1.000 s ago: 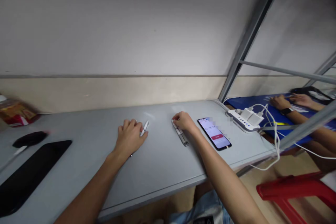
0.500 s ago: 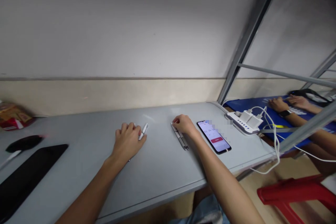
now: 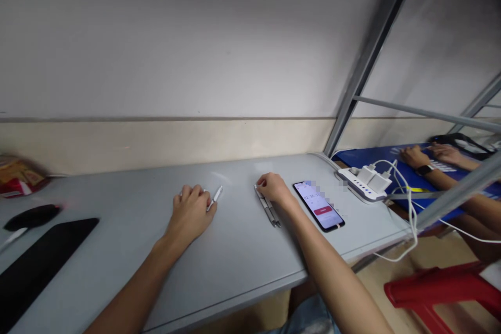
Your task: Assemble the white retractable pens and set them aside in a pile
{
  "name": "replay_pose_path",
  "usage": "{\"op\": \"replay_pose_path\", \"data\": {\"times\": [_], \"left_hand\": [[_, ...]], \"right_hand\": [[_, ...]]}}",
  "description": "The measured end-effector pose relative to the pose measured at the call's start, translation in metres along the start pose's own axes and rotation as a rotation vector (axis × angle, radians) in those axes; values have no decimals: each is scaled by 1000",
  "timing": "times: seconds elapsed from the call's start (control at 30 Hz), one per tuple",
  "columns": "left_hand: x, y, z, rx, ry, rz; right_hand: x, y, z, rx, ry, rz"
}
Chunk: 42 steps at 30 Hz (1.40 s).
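Note:
My left hand [image 3: 191, 212] rests palm down on the grey desk [image 3: 230, 271], its fingers curled over a white pen [image 3: 216, 197]. The pen's end sticks out past the thumb and index finger. Small pale bits show near the other fingertips, too hidden to name. Farther right, my right hand [image 3: 273, 187] pinches the far end of slim silver pens [image 3: 270, 211] that lie side by side on the desk. Their near tips point toward the desk's front edge.
Right of my hand lies a lit phone [image 3: 319, 206]. Behind it are a power strip [image 3: 362, 186] with white plugs and loose cables. A black flat object [image 3: 50, 266] and a snack bag [image 3: 21, 175] are at left. Another person's hands [image 3: 415, 156] rest on a blue surface.
My left hand has turned slightly, and the dark tip that showed beneath its wrist is now hidden. My right hand stays at the silver pens' far end.

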State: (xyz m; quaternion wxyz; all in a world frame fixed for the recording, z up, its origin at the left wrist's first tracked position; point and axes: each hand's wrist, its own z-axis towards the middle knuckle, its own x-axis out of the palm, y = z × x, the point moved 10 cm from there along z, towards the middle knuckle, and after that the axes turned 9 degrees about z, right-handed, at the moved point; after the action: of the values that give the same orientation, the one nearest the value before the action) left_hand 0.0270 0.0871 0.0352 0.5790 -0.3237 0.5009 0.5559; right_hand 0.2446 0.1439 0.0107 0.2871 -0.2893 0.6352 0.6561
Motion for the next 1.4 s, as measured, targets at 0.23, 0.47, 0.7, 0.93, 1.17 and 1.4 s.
{"op": "replay_pose_path", "data": {"times": [0.23,0.47,0.7,0.93,1.17,1.4], "left_hand": [[-3,-3,0,10,-19,-40],[-2,-3,0,1,-31,-44],[-10,-1,3,-8,-46,-210],[-14,-13,3,41,12,-607],[-20,-25,3,144,-18,-673],[-21,-26,1,258,-123,-437]], "right_hand": [[5,6,-3,-21,-7,-7],[6,6,-2,-29,2,-3],[-5,6,-2,-32,-49,19],[-19,40,-12,-300,-146,244],[13,83,-39,-589,254,386],[9,77,-34,-510,167,319]]}}
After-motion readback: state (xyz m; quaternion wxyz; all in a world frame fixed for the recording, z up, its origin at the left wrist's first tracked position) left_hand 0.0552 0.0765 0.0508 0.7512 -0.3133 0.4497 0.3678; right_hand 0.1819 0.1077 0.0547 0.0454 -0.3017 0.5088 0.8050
